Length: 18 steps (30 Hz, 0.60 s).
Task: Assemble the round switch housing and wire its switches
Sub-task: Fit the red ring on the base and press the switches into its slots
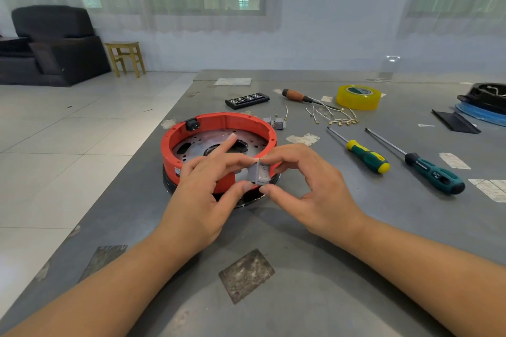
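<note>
Grey switch (258, 174): pinched between both hands at the near wall of the red housing (219, 128) on the worktop (301, 268).
Left hand (208, 186): thumb and fingers grip it.
Right hand (304, 183): thumb and forefinger pinch it.
Risk: entering its cutout askew, it could jam or slip from the fingers.
Spare switches (276, 122): behind housing.

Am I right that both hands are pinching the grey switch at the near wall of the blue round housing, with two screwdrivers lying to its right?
Not quite: the round housing is red-orange, not blue, as the head view shows. The rest holds: the left hand and right hand pinch the grey switch at its near wall, with two screwdrivers to its right.
</note>
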Each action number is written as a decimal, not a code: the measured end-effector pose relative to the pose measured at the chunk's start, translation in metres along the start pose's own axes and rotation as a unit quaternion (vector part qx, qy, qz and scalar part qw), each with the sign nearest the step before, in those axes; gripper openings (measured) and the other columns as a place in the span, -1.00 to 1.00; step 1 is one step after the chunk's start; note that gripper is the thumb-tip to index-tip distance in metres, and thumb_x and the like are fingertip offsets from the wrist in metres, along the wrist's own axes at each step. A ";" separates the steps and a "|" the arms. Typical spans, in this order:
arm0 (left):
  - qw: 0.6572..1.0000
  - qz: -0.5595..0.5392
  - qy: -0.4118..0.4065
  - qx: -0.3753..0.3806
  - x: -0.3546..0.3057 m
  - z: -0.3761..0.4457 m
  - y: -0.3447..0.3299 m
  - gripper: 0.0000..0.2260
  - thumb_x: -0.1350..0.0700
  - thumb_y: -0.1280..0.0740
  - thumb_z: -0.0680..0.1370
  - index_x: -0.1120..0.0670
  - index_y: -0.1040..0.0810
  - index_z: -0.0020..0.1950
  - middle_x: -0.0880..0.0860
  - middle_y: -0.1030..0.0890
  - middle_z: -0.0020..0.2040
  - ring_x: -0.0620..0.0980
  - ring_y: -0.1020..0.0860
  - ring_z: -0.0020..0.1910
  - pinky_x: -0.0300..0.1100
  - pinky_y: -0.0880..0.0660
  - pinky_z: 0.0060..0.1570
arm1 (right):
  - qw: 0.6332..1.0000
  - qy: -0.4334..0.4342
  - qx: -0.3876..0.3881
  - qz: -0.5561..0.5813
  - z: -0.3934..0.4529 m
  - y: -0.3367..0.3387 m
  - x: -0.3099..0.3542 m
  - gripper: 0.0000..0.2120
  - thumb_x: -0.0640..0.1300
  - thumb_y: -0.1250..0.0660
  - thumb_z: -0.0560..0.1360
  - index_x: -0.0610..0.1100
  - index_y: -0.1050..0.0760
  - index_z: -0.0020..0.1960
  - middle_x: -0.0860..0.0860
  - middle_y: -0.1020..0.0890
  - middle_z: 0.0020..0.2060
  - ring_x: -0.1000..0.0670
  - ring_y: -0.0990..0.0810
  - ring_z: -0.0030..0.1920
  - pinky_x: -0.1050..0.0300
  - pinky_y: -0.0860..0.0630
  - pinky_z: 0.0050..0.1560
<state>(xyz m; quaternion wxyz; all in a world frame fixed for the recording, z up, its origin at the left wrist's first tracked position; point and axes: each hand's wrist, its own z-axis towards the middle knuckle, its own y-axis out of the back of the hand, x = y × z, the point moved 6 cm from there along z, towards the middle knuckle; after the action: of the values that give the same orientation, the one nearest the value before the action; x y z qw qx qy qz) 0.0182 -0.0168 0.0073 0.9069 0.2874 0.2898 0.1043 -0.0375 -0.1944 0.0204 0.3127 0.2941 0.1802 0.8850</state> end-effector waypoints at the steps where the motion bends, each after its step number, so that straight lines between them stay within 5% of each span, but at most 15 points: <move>1: 1.000 -0.004 0.012 0.005 0.001 0.000 0.000 -0.68 -0.06 -0.40 0.59 -0.40 -0.49 0.26 -0.66 -0.27 0.40 -0.21 -0.32 0.52 -0.47 -0.10 0.40 | 1.000 -0.003 0.000 -0.002 0.000 0.000 0.000 -0.66 -0.20 -0.54 0.49 -0.17 -0.55 0.22 0.02 -0.62 0.13 0.00 -0.61 0.11 0.05 -0.57 0.10; 4: 1.000 0.007 -0.010 0.019 -0.004 0.000 -0.001 -0.62 -0.04 -0.44 0.55 -0.36 -0.48 0.30 -0.70 -0.18 0.40 -0.38 -0.20 0.54 -0.25 -0.17 0.42 | 1.000 -0.007 0.000 -0.002 0.000 0.000 0.000 -0.65 -0.16 -0.55 0.48 -0.16 -0.56 0.21 0.03 -0.62 0.11 0.04 -0.60 0.08 0.11 -0.56 0.10; 9: 0.999 0.021 0.003 0.033 -0.004 0.001 -0.001 -0.59 -0.12 -0.44 0.52 -0.28 -0.50 0.36 -0.55 -0.26 0.46 -0.27 -0.16 0.60 -0.36 0.03 0.47 | 1.000 0.000 0.005 -0.024 -0.001 0.000 0.001 -0.65 -0.20 -0.53 0.49 -0.13 -0.55 0.24 0.08 -0.62 0.14 0.16 -0.58 0.13 0.23 -0.50 0.18; 14: 0.999 0.042 -0.021 -0.008 -0.006 0.002 0.003 -0.63 -0.05 -0.48 0.48 -0.20 -0.60 0.29 -0.43 -0.22 0.41 -0.67 0.03 0.42 -0.16 -0.16 0.36 | 1.000 0.016 0.015 -0.021 -0.001 -0.002 0.003 -0.63 -0.21 -0.53 0.50 -0.13 -0.54 0.27 0.06 -0.61 0.17 0.09 -0.60 0.15 0.13 -0.56 0.17; 18: 0.999 0.042 -0.021 -0.003 -0.001 0.002 0.003 -0.63 -0.04 -0.45 0.52 -0.20 -0.60 0.34 -0.44 -0.22 0.43 -0.64 0.01 0.44 -0.28 -0.06 0.44 | 0.999 0.026 0.015 -0.024 0.000 -0.003 0.003 -0.63 -0.20 -0.54 0.50 -0.14 -0.54 0.27 0.02 -0.59 0.18 0.11 -0.57 0.17 0.13 -0.54 0.19</move>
<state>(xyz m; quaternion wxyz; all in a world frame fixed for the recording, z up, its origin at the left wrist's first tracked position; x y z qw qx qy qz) 0.0181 -0.0150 0.0108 0.9086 0.2985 0.2579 0.1369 -0.0384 -0.1902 0.0197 0.3249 0.2708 0.2090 0.8817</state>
